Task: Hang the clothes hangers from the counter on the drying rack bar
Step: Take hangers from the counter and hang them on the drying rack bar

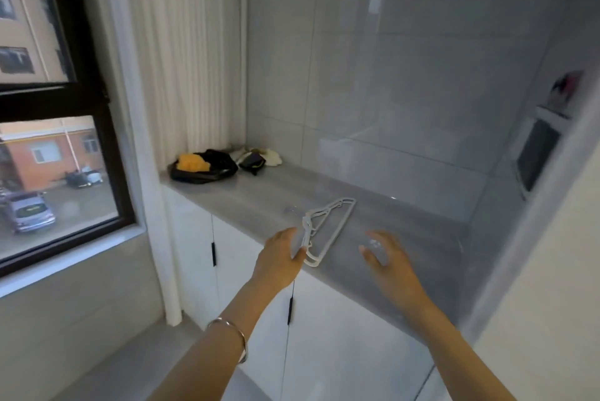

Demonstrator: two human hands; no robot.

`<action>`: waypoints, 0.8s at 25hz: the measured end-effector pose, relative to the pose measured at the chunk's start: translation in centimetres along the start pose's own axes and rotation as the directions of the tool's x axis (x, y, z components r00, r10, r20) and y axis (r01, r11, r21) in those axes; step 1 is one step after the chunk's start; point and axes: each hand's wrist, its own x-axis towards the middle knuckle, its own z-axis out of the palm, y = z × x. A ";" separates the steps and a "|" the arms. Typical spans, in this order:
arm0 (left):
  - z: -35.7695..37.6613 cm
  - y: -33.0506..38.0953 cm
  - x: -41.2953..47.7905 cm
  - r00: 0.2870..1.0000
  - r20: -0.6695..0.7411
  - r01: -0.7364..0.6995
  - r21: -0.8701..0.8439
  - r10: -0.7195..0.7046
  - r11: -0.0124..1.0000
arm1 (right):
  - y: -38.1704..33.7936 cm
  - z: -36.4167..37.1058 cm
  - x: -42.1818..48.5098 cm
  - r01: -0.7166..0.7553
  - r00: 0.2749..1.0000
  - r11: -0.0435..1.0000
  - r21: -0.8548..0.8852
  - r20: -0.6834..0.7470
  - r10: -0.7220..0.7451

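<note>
Forearms come in from the bottom edge, both reaching toward the desk (259, 196).
Grey tiled wall (406, 76) fills the back and right, glossy with reflections.
Dark-framed window (107, 141) on the left, cars and brick buildings outside; white curtain (194, 60) hangs beside it down to the desk's far end.
Desk is a grey slab over white cabinet doors (191, 248) with black handles (213, 253).
Far left corner of the desk: black bag (207, 172) with something yellow (191, 162) on it, pale cloth pile (271, 157) just beside.
White hangers (337, 222) lie flat, stacked, near the desk's front edge, between the two hands and closer to the left one.
Left hand (279, 259): fingers straight, loosely spread, thumb tip at the stack's near corner. Can't tell if it's touching.
Right hand (388, 259): fingers spread over bare desk, holding nothing, apart from the hangers.
Silver bangle (234, 334) on the left wrist.
</note>
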 end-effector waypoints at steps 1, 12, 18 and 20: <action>0.8 -1.1 1.7 0.999 0.032 0.014 0.001 -0.014 1.000 | 0.9 1.4 1.6 -0.030 0.999 1.000 0.005 0.027 0.030; 9.0 -12.8 20.3 0.974 0.176 0.124 0.111 -0.142 0.986 | 11.7 16.7 19.7 -0.281 0.940 0.959 0.029 0.212 0.269; 11.8 -15.6 26.9 0.903 0.248 0.231 0.409 -0.351 0.883 | 15.3 22.3 25.6 -0.202 0.965 0.968 -0.150 0.139 0.223; 12.5 -16.1 27.6 0.907 0.227 0.206 0.495 -0.355 0.844 | 16.1 23.8 26.2 -0.222 0.964 0.959 -0.178 0.106 0.243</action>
